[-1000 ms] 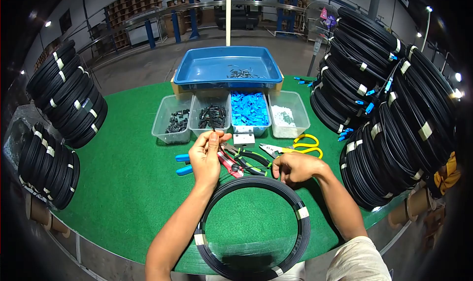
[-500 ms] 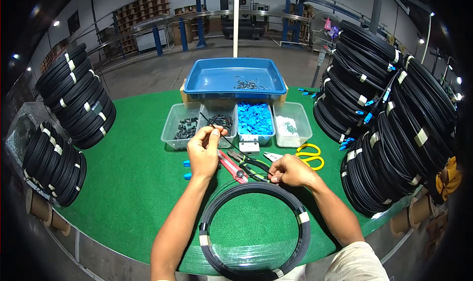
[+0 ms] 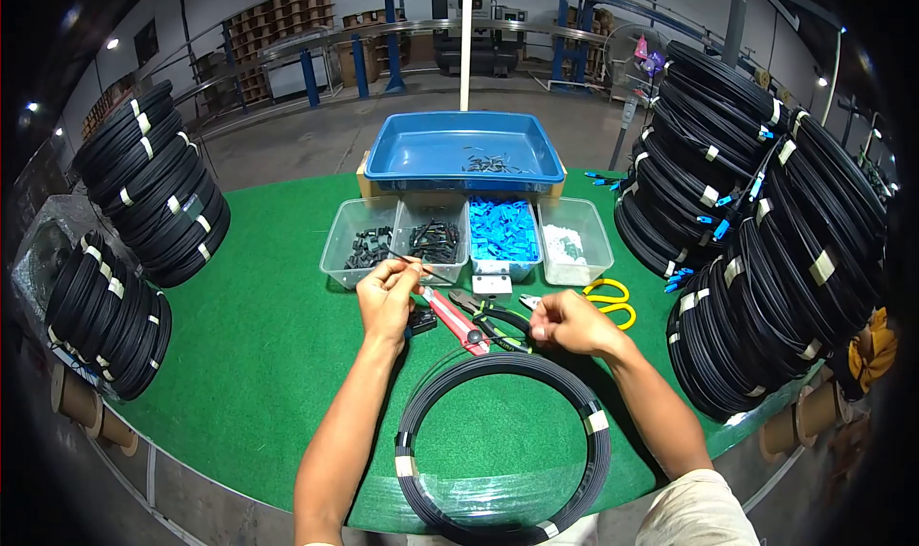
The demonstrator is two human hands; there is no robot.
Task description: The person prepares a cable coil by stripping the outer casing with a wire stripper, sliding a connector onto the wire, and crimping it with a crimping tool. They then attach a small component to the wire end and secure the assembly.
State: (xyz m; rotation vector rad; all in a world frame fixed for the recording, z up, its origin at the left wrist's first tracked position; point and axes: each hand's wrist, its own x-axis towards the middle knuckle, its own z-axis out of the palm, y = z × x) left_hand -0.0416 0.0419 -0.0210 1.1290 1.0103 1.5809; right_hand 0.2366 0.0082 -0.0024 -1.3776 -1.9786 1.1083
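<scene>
**Two hands, one cable end, one coil on the mat**

Your left hand is pinched shut on the thin black cable end, thumb and fingertips closed round it just in front of the clear bins. Your right hand is curled closed over the same cable lower down, near the top of the black cable coil, which lies flat on the green table between your forearms (three pale tape bands show on its ring).

Count what sits ahead of you: four clear bins in a row, two with black parts, one with blue connectors, one with white pieces. Behind them stands one blue tray with a few small dark bits inside.

Between your hands lie one red cutter, one pair of green-handled pliers and, to the right, one pair of yellow scissors.

Taped coils are stacked in two groups on your left and one large bank on your right
</scene>
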